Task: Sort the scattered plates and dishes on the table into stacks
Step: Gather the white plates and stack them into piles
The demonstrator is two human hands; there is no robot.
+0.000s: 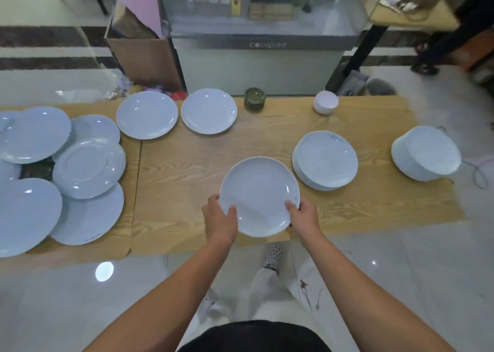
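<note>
Currently, loose plates are overlapping at the left end of the tabletop. The left hand and right hand are each keeping a clenched grip on one white plate, at opposite rims, over the near edge. Probably stiff, slick, breakable; rims are suiting it. A stack is sitting just right.

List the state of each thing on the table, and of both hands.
held plate: face up, gripped by both hands.
left hand: grips plate's left rim.
right hand: grips plate's right rim.
plate stack: neat, untouched.
bowl stack: stacked, at right end.
left pile: overlapping, unsorted.
back plates: unstacked.
green dishes: stacked.
small white dishes: stacked.
</note>
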